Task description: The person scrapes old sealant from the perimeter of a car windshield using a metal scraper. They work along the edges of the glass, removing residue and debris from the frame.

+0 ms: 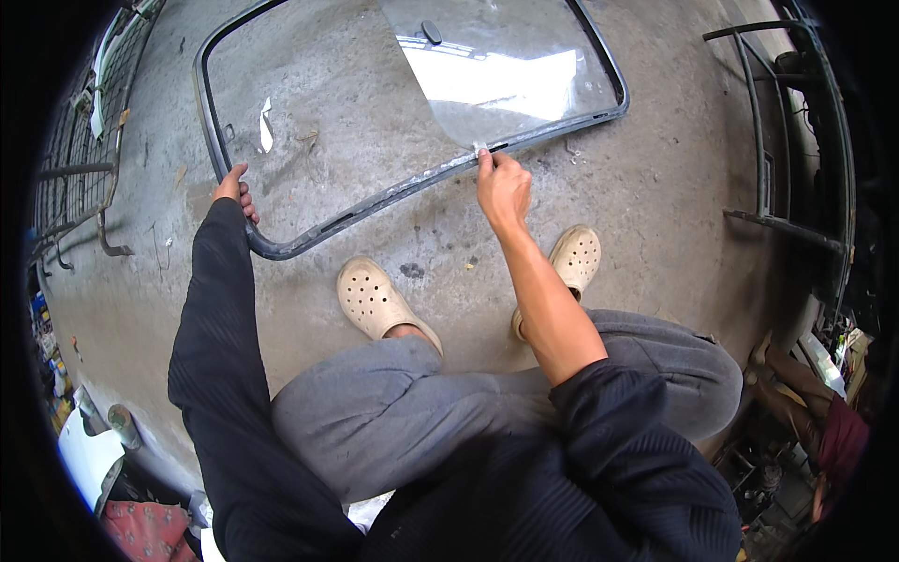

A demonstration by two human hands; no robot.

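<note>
A dark-rimmed window frame with rounded corners is held over the concrete in front of me. A glass pane fills its right half, bright with reflected light and with a small dark oval latch on it. Through the left half I see bare floor. My left hand is wrapped round the frame's left side, just above the near-left corner. On the near rail, my right hand is closed at the glass pane's lower left corner. A small whitish bit shows at its thumb tip; I cannot make out what it is.
My beige clogs stand on the concrete floor below the frame. Wire-mesh metal racks stand at the left, and a dark tubular metal frame at the right. At the lower right, another person's legs show beside clutter.
</note>
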